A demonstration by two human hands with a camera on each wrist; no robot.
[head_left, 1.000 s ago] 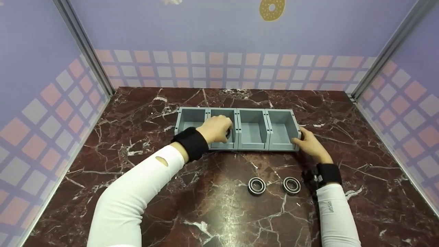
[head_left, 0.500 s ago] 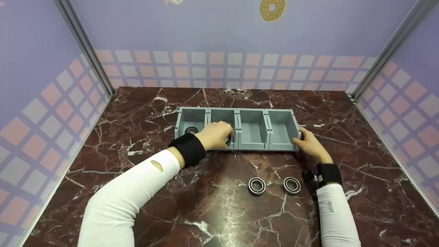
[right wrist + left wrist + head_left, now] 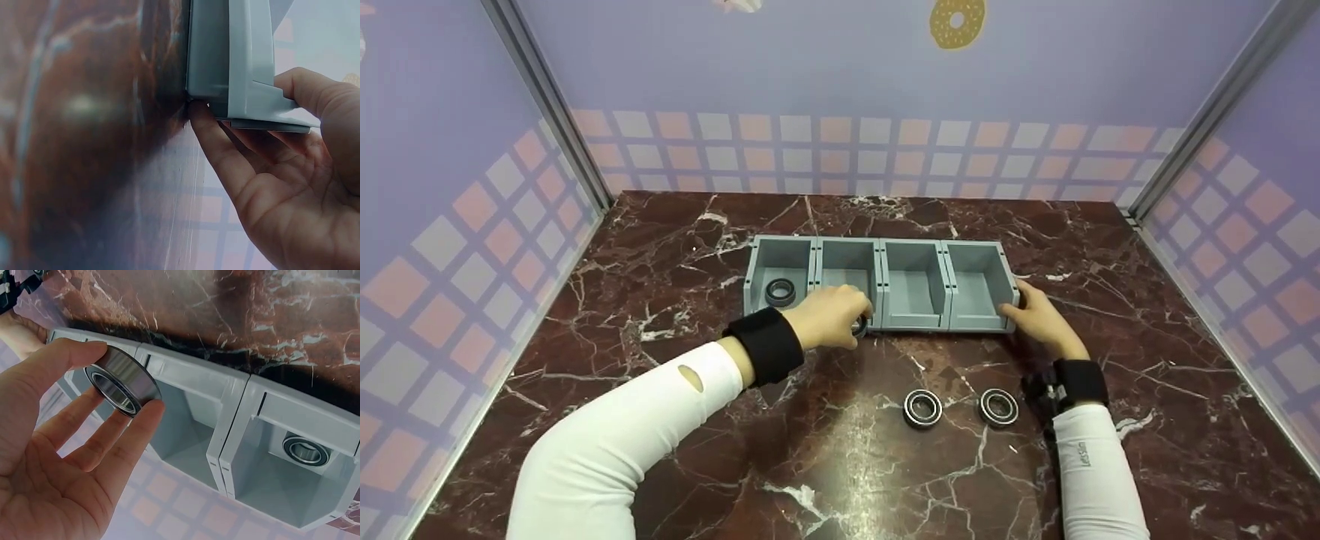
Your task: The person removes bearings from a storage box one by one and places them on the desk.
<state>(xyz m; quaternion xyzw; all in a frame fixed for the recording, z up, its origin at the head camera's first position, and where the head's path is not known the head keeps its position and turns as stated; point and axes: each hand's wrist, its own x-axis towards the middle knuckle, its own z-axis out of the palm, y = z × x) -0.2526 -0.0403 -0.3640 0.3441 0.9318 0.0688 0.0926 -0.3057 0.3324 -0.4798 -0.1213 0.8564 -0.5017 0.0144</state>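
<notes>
My left hand [image 3: 832, 315] pinches a ball bearing [image 3: 125, 379] between thumb and fingers, over the front edge of the second bin from the left. The steel outer ring and dark seal show in the left wrist view. A second bearing [image 3: 780, 291] lies flat in the leftmost bin of the grey four-part bin row [image 3: 911, 321]. At the row's right end, my right hand [image 3: 1039, 319] grips the side wall, thumb over the top edge and fingers against the outside, as the right wrist view [image 3: 287, 163] of this hand shows.
Two more bearings, a left one [image 3: 922, 409] and a right one [image 3: 998, 407], lie on the dark red marble-patterned table [image 3: 840, 480] in front of the bins. Purple panels with a tile pattern [image 3: 855, 150] stand behind and at both sides.
My left hand has drawn back toward the front of the bins with the bearing in its fingers, uncovering the bearing in the leftmost bin. My right hand stays on the end wall.
</notes>
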